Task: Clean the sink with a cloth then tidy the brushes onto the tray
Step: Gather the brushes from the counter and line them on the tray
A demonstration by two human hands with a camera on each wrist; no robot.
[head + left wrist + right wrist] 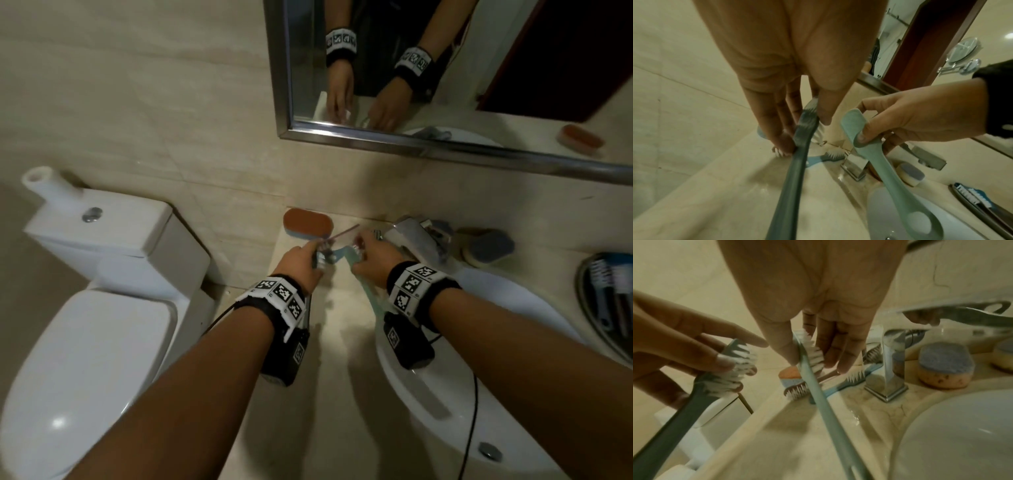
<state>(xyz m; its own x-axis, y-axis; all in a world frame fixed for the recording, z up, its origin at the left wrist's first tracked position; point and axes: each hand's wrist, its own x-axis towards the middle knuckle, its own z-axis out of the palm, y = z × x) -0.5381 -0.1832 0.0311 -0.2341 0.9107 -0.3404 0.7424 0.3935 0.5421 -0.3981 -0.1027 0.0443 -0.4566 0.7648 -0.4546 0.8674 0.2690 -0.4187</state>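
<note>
A white toilet (102,291) stands far left of the tap (416,236), beside the beige desk (329,359). An orange sponge (308,222) lies on the desk left of the tap, against the wall. The left hand (298,265) hovers left of the tap, its grip pinching the bristle end of a dark brush (795,170), whose handle runs back under the wrist. Below it, two more brushes (851,378) lie on the desk at the foot of the tap. The right hand (371,260), just left of the tap, has its grip pinched on the head of a pale green brush (879,165), the handle trailing back over the sink (462,377) rim. A blue-topped sponge (488,250) sits right of the tap. Farther right, the metal tray (589,301) holds several brushes already. The mirror (445,68) above the tap reflects both hands.
</note>
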